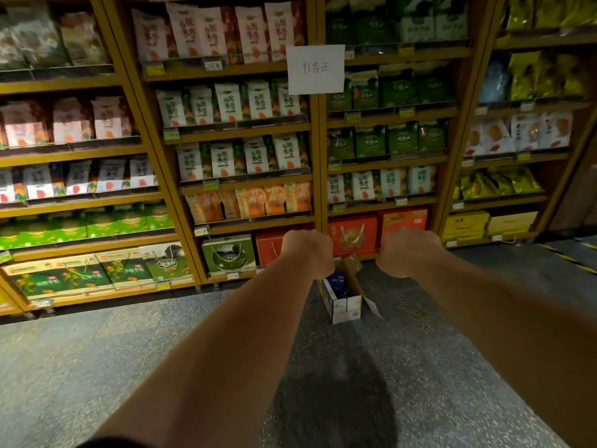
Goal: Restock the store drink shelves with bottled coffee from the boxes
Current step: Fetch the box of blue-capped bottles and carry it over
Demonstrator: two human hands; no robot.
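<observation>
The shelves (pixel 252 182) here are all snack bags, so no drinks spot in view. The open box (pixel 347 300) sits on the floor (pixel 129 350) by the bottom shelf, with blue packs (pixel 337 282) inside. The left hand (pixel 308 253) and right hand (pixel 408 253) hover over its flaps with the fingers hidden, so I can't tell if they're gripping. I'd grab low on both sides and lift it level.

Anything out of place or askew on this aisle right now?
An opened carton stands on the floor before the shelves, flaps splayed, blue packs inside. A handwritten paper sheet hangs over the shelf upright. Nothing spilled.
</observation>
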